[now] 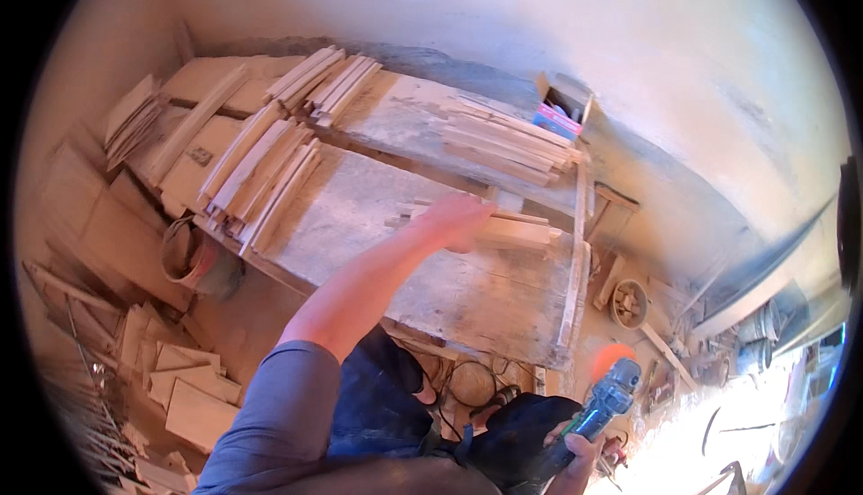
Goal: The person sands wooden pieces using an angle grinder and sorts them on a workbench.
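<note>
My left hand [464, 220] reaches over the worktable and is closed around the middle of a small group of wooden strips [517, 232]. Strip ends stick out on both sides of it, and its fingertips are partly hidden and slightly blurred. Low on the right, beside my leg, my right hand [575, 466] grips an angle grinder [604, 403] by its body. The grinder's orange disc [614, 362] faces away from me, off the table's near right corner.
Bundled strips [256, 171] lie on the table's left part, and another stack [508, 144] at the back right. A raised rail [575, 270] edges the right side. Buckets [629, 304] stand on both sides. Board offcuts [198, 401] litter the left floor; cables [503, 371] lie beneath the table.
</note>
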Motion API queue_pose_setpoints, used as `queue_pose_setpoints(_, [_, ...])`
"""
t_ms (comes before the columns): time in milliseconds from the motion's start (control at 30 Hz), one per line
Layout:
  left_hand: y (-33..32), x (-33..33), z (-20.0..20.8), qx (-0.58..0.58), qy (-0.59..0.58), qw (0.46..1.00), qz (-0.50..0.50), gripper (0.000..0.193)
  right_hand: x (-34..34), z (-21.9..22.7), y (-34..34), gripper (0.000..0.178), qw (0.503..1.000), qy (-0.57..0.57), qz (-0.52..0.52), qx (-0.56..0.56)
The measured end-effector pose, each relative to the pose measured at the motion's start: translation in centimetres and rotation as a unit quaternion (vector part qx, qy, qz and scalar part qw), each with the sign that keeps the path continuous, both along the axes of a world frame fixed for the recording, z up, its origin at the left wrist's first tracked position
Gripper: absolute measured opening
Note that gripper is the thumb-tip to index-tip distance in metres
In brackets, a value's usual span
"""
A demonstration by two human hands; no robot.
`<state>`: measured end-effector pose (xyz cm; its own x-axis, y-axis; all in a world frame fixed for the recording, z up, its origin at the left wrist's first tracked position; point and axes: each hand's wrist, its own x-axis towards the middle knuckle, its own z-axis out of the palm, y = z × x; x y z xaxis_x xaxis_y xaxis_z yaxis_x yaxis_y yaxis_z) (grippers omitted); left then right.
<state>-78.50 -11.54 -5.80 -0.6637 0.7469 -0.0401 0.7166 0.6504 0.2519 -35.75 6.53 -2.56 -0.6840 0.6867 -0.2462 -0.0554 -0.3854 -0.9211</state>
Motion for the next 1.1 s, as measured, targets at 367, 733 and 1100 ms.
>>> queue_pose_setpoints(367, [-13.9, -3.5, 0.1, 0.125, 0.004, 0.95, 0.287, 0.089, -3.2, 2.0, 3.3, 0.063, 1.0, -0.012, -0.019, 0.02])
queue_pose_setpoints(733, [-13.2, -8.6, -0.2, 0.137, 0.078, 0.869, 0.468, 0.057, -6.4, 5.1, -0.2, 0.064, 0.994, -0.093, -0.011, 0.051])
queue_pose_setpoints(1100, [-27.5, 6.6, -3.2, 0.037, 0.148, 0.794, 0.588, 0.05, -5.4, 6.1, -1.2, 0.066, 0.995, -0.078, -0.007, 0.055])
